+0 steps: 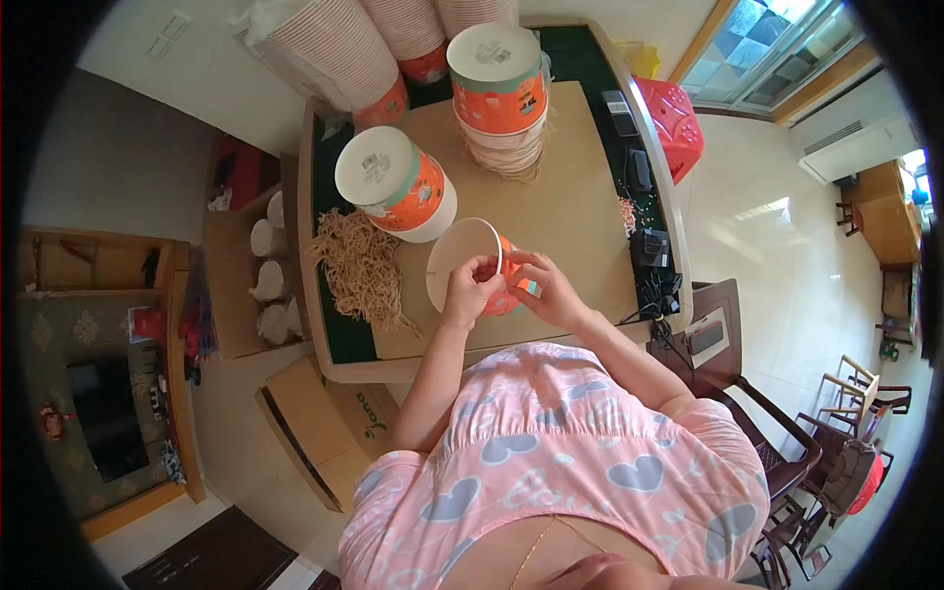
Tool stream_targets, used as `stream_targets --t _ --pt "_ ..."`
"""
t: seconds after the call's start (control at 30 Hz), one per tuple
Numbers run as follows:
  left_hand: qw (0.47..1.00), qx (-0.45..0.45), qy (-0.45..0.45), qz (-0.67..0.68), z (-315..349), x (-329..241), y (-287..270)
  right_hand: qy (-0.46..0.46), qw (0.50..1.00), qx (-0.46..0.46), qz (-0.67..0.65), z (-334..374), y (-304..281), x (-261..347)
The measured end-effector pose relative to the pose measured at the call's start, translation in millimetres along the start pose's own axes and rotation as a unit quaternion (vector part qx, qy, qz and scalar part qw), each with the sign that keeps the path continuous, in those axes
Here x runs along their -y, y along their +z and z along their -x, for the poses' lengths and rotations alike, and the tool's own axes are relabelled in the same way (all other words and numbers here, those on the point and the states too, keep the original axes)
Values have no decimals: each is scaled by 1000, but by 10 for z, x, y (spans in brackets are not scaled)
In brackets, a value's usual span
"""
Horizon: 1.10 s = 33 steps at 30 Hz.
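An orange and white paper bucket (454,254) lies tilted on the table before me, its mouth toward the left. My left hand (473,289) reaches into its mouth, the fingers closed in a pinch at the rim. On the outer, printed side, my right hand (547,291) has bent fingers closed on the wall near the same spot. Whether a thin cord is between the fingertips is too small to tell. Left of the bucket lies a tangled heap of tan cords (360,270). Beyond it, an upside-down bucket (379,167) leans tilted.
A stack of upturned buckets (498,98) with cords around its lower part stands farther back. Plastic-wrapped bucket stacks (324,54) rise at the far left. Cardboard (590,187) covers the table. Black devices (649,248) line its right edge; a red stool (673,128) stands beyond.
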<state>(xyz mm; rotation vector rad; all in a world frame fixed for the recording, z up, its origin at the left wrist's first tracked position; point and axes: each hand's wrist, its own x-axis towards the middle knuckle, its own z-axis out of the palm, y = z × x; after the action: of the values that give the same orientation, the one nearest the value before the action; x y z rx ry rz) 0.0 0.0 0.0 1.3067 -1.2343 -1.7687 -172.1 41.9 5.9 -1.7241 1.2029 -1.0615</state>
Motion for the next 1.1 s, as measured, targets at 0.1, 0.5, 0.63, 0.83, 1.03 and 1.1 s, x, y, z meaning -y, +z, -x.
stream_targets --t 0.1,0.5,0.63,0.83,1.03,1.1 --pt "1000 -18 16 16 24 -4 7 -13 1000 12 -17 -23 -49 39" --pt "1000 1 16 15 23 35 -11 2 993 11 -118 -75 -12 -28" --pt "1000 -2 20 14 29 30 5 28 988 7 -154 -59 27 -84" --pt "1000 -12 15 8 35 44 -30 74 977 10 -201 -53 29 -64" --pt "1000 -2 19 -22 94 -41 18 127 989 -6 -70 -83 -19 -127" --pt "999 4 17 -38 110 -48 25 134 990 -4 -39 -102 -44 -94"
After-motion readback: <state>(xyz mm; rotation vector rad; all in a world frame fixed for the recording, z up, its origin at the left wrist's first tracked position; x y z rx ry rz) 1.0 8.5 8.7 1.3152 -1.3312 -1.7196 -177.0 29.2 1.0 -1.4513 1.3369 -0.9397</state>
